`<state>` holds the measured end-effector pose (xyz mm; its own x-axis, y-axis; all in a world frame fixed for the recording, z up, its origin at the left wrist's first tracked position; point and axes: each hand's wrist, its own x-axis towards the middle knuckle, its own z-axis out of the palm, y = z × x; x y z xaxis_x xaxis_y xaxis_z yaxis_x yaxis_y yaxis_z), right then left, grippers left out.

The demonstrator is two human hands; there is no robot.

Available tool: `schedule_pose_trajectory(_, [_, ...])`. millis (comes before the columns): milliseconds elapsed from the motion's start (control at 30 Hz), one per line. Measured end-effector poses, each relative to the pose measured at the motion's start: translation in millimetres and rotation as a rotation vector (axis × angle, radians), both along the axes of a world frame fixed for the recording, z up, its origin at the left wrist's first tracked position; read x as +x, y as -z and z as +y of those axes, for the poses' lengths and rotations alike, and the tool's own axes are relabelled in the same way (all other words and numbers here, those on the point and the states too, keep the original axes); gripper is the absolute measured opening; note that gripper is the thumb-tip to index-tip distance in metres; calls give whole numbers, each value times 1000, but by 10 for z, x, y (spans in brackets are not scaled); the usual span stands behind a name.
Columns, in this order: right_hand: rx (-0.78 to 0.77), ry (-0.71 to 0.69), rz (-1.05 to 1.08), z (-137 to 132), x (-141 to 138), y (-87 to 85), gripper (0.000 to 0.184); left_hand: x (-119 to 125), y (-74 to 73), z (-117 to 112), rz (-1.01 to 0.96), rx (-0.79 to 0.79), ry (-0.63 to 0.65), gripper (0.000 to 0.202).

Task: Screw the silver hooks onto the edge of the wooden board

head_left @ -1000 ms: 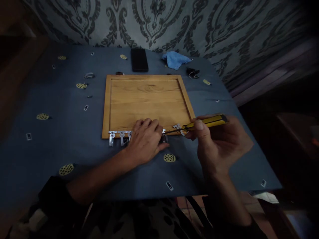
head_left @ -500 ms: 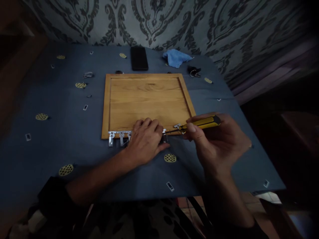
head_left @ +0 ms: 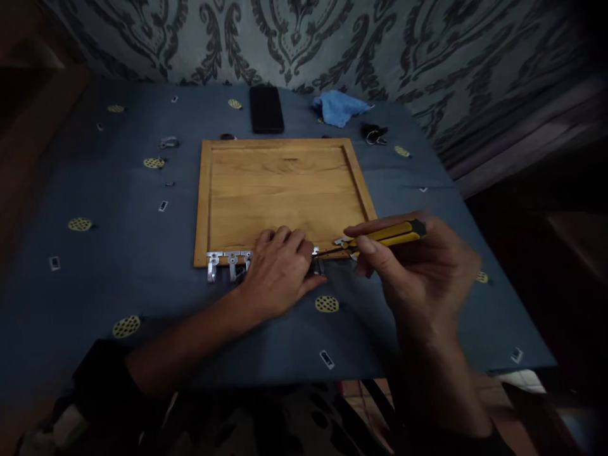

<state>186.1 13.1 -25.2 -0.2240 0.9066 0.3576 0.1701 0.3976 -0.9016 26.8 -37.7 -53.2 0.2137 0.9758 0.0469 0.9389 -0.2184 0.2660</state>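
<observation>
A framed wooden board (head_left: 285,196) lies flat on the table. Along its near edge runs a metal hook rail (head_left: 215,258) with several silver hooks hanging over the side. My left hand (head_left: 278,275) covers the middle of that rail, fingers curled over it and the thumb stretched to the right; the hooks beneath are hidden. In my right hand (head_left: 422,272) is a screwdriver (head_left: 392,234) with a yellow and black handle, held almost level. Its shaft points left, with the tip at the rail's right part beside my left hand. A small metal piece (head_left: 341,241) shows near the handle's front.
Behind the board lie a black phone (head_left: 266,110), a blue cloth (head_left: 339,107) and a small black object with a metal ring (head_left: 373,133). A loose hook (head_left: 168,142) is to the left. A blue patterned cloth (head_left: 118,266) covers the table, against a patterned curtain (head_left: 304,38).
The view has shifted slightly. Both hands keep nearly the same place, with the screwdriver still at the rail; my right hand's fingers have changed their hold a little.
</observation>
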Motion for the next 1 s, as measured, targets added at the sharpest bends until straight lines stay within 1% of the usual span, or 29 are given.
schedule_pose_trajectory(100, [-48,-19,36,0,-36,-28,8,-2,2,2,-3,-1,2,47])
schedule_pose_trajectory(233, [-118,-151,-22,47,32,-83,18,0,6,5,-9,0,2,46])
schedule_pose_trajectory(300, [-98,-154,-61,51,59,-62,13,2,7,7,-6,-2,2,45])
schedule_pose_trajectory(367, [-21,-71,-91,31,46,-9,10,3,7,7,-1,-7,2,46])
schedule_pose_trajectory(433, [90,56,-78,-3,-2,43,12,1,7,7,3,-11,6,46])
schedule_pose_trajectory(533, [219,239,120,-33,-76,58,11,-3,5,6,0,-16,4,45])
schedule_pose_trajectory(600, [266,290,200,-24,-91,32,14,-3,4,6,-2,-17,-3,46])
schedule_pose_trajectory(667, [254,247,167,-4,-78,12,16,0,5,6,-2,-13,-6,46])
schedule_pose_trajectory(767, [157,161,77,4,-44,28,14,5,11,4,-1,-6,-2,46])
schedule_pose_trajectory(833, [117,156,71,-10,-31,60,13,4,16,2,-1,-3,4,45])
schedule_pose_trajectory(1000, [90,144,73,-34,-24,100,13,1,17,-2,14,-5,-8,45])
